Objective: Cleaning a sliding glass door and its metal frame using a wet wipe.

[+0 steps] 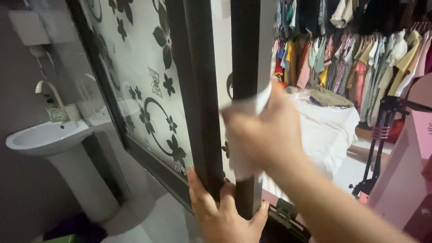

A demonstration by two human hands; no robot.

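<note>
left hand (225, 213) nearest, low centre, fingers wrapped on dark door frame (245, 67), bracing it. right hand (261, 130) above, clenched on white cloth (240, 135), pressing it against frame. sink (45, 137) far left.

Two bare hands and one bare forearm show from the head camera, with no sleeve, glove, ring or watch visible on either. The right hand (265, 130) is blurred, so any fine detail on it cannot be made out. The left hand (222, 211) appears sharper, its fingers unadorned and the wrist cut off by the lower edge.
</note>
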